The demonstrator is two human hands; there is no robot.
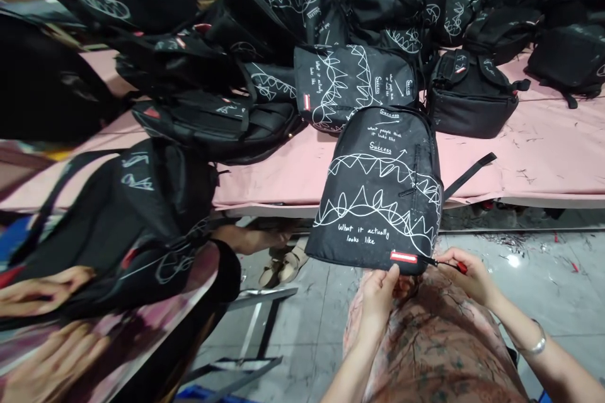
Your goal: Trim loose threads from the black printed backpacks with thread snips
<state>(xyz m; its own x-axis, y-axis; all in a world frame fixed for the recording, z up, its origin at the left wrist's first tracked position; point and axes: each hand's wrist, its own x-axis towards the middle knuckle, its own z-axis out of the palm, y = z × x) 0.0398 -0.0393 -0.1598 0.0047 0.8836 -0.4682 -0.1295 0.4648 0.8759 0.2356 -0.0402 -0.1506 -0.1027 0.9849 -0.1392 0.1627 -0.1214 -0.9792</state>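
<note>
A black backpack with white scribbled lines and lettering leans against the table edge, its bottom toward me. My left hand grips its bottom edge, thumb on the front just below a small red-and-white label. In my right hand is a small pair of scissors with red and black handles. Their dark tip points at the lower right corner of the backpack, close to the label; whether it touches is too small to tell. The fingers of my left hand under the bag are hidden.
Several more black backpacks lie on the pink-covered table, one printed backpack right behind mine. At left, a co-worker's hands rest at another backpack. Thread scraps are scattered on the table and the tiled floor.
</note>
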